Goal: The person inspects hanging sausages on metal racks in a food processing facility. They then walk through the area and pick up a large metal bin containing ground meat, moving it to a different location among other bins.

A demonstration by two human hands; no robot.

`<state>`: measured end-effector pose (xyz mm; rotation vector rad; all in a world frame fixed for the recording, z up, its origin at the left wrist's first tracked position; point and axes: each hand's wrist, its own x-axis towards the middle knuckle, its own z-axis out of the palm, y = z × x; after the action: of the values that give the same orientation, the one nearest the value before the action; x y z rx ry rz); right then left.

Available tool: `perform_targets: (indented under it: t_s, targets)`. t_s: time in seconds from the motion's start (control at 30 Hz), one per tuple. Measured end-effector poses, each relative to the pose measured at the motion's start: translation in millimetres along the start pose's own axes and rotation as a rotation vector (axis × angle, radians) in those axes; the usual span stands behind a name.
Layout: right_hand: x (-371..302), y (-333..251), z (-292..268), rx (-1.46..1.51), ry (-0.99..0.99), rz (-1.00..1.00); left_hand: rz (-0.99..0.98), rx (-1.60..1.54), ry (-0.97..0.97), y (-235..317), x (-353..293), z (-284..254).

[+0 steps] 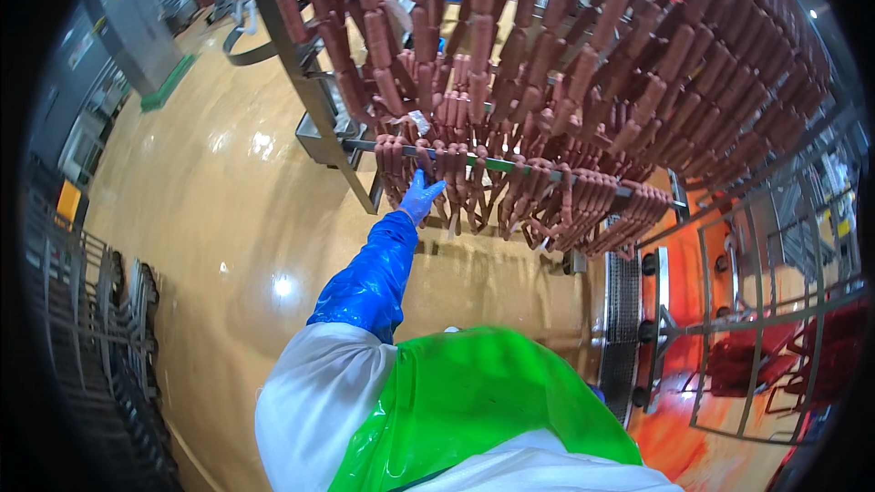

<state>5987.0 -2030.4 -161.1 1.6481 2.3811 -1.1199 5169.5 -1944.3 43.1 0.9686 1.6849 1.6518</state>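
Reaching, prob. positioning step: gloved L hand [422,198], digits splayed; linked sausages [456,164] just ahead of grip, contact unclear; next move prob. needs careful finger placement

From head height, one wide fisheye view looks down over the close green apron [492,392] toward sausages [581,73] beyond.

Grey column [153,47] with green base [169,82], far left of and beyond the hand [421,198]; metal-barred racks [139,323], far left; dark grating strip [622,328], right; red-stained floor [679,442], farther right.
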Motion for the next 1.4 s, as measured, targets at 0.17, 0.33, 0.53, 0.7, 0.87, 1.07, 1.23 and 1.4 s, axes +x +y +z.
perform_targets:
  t_s: [0.17, 0.33, 0.53, 0.7, 0.87, 1.07, 1.23, 1.4]
  targets:
    - [10.9, 67.2, -9.7, -0.426, -0.186, -0.214, -0.234, -0.096, -0.134, -58.5, -47.1, 1.7]
    - [84.9, -23.2, -53.4, 0.764, -0.087, 0.689, -0.530, 0.755, -0.377, -146.9, -240.7, -76.1]
    - [229.5, -119.2, -160.7, 0.893, 0.136, 0.222, -0.967, 1.008, -0.378, -144.8, -372.5, -155.1]
    - [350.1, -227.4, -222.0, 0.921, 0.325, -0.133, -0.925, 0.793, 0.114, -116.7, -409.0, -188.2]
    - [397.5, -254.4, -206.7, 1.249, 0.277, 0.095, -0.763, 0.666, 0.193, -41.7, -388.9, -131.3]
    - [398.8, -284.6, -199.7, 1.242, 0.215, 0.141, -0.616, 1.002, -0.017, -48.8, -550.8, -158.6]
    - [366.1, -234.9, -228.4, 0.771, 0.152, -0.005, -1.250, 0.314, 0.460, -37.1, -550.9, -117.2]
    - [318.9, -196.4, -196.3, 0.690, 0.307, -0.125, -1.185, 0.376, 0.331, -52.5, -540.6, -127.9]
